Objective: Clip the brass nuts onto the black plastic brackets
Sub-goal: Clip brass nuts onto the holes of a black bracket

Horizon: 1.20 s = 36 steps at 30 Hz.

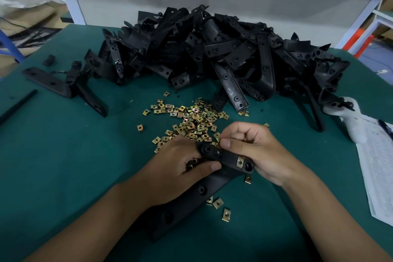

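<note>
1. Black plastic bracket (191,195) held low over the green tabletop (63,155), slanting from near edge up toward the hands.
2. Left hand (180,168) clamped round its upper end, thumb on top.
3. Right hand (255,151) curled at the bracket tip, pinching there; what it pinches too small to tell.
4. One brass nut (239,162) already clipped near that tip.
5. Loose nuts (191,121) scattered just beyond the hands; heap of brackets (212,53) farther back.
</note>
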Available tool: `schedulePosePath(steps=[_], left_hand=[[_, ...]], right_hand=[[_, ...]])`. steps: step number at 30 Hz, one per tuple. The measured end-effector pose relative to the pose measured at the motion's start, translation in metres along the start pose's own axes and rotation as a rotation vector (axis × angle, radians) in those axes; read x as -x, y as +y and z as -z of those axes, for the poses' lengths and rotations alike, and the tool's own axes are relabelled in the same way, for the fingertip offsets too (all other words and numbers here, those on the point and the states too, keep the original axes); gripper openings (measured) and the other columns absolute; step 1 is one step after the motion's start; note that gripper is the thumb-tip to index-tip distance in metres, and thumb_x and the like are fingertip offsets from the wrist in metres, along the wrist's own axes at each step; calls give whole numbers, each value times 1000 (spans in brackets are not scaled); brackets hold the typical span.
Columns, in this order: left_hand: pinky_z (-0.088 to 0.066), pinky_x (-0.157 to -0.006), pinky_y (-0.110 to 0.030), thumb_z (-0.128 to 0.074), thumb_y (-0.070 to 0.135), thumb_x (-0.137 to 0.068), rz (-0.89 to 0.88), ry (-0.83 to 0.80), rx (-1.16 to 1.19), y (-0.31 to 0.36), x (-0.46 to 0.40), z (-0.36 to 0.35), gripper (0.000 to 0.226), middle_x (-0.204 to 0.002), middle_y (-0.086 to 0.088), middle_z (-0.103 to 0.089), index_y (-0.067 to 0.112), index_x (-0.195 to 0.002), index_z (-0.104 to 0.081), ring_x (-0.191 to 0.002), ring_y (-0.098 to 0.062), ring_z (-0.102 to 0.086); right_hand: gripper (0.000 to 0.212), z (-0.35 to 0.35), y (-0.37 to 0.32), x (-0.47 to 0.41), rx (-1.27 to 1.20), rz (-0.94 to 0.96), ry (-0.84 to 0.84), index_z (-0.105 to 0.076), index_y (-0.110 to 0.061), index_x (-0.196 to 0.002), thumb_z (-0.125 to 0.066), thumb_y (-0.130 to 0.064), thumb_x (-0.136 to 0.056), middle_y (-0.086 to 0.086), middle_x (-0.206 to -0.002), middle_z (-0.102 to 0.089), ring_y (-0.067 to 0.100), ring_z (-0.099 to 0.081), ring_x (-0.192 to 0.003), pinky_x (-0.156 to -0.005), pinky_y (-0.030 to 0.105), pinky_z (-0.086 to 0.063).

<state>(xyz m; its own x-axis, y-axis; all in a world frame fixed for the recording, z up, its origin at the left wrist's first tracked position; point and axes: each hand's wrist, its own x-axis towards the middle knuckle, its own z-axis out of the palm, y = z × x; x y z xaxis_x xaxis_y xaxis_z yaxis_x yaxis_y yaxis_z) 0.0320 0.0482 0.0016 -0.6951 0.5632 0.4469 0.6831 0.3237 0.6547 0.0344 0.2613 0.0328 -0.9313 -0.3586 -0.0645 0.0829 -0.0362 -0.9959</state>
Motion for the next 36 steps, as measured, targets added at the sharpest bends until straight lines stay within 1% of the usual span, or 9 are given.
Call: schedulePosePath(steps=[8,13,16,19,22,26,30,33,36], left_hand=[[-35,-80,-10,-47,54,-101,2,3,-10,-1,0,-1,29,-92,17,-65,33,-110,-65,-77,6,-55],[-32,-80,-7,-47,53,-102,7,16,-13,-4,1,-2,32,-75,35,-52,30,-100,-69,-74,15,-49],[-31,-79,-5,-46,55,-101,21,15,-16,-4,1,-2,33,-75,28,-58,30,-102,-68,-75,11,-51],[-32,-77,-5,-44,61,-99,75,18,-29,-4,2,-1,28,-90,17,-65,43,-111,-63,-81,2,-53],[-39,-73,-11,-52,60,-94,160,44,22,-2,2,1,13,-94,27,-64,62,-107,-53,-85,1,-58],[-38,-64,1,-64,43,-93,166,87,170,3,2,4,33,-87,32,-65,51,-120,-49,-76,14,-61],[-33,-67,7,-69,30,-95,126,114,122,1,3,5,33,-89,43,-60,31,-127,-58,-75,26,-54],[-38,-72,2,-68,38,-93,146,148,145,2,2,6,27,-97,36,-65,43,-119,-59,-84,16,-62],[-44,-70,-5,-64,44,-92,184,207,184,-1,2,6,23,-99,23,-69,42,-114,-59,-86,3,-68]], right_hand=[[8,-3,0,0,-14,8,50,-77,-23,-85,-78,-27,-78,-3,-75,-74,8,-68,-66,-60,17,-52],[2,-5,1,0,23,-5,41,-77,-20,-83,-77,-20,-81,1,-77,-74,12,-69,-67,-59,19,-53],[7,-6,0,-1,12,-4,51,-77,-20,-81,-79,-25,-79,2,-78,-74,13,-68,-67,-59,21,-53],[10,-5,1,-1,-18,3,55,-79,-23,-80,-74,-31,-83,-2,-78,-74,12,-68,-69,-65,23,-55],[21,-3,2,-2,-39,15,53,-81,-19,-89,-70,-37,-87,1,-91,-75,16,-70,-80,-71,26,-56],[29,-1,4,-3,-2,75,92,-82,-20,-95,-65,-42,-86,-6,-108,-69,13,-66,-98,-77,23,-53],[27,3,7,-5,30,125,224,-79,-24,-96,-60,-43,-90,-3,-77,-57,11,-51,-73,-66,23,-43],[24,7,9,-7,124,147,337,-77,-27,-89,-55,-35,-93,-6,-75,-57,11,-51,-73,-71,27,-40],[23,6,11,-7,384,175,414,-75,-35,-88,-55,-30,-99,-17,-93,-69,-1,-62,-93,-81,17,-43]])
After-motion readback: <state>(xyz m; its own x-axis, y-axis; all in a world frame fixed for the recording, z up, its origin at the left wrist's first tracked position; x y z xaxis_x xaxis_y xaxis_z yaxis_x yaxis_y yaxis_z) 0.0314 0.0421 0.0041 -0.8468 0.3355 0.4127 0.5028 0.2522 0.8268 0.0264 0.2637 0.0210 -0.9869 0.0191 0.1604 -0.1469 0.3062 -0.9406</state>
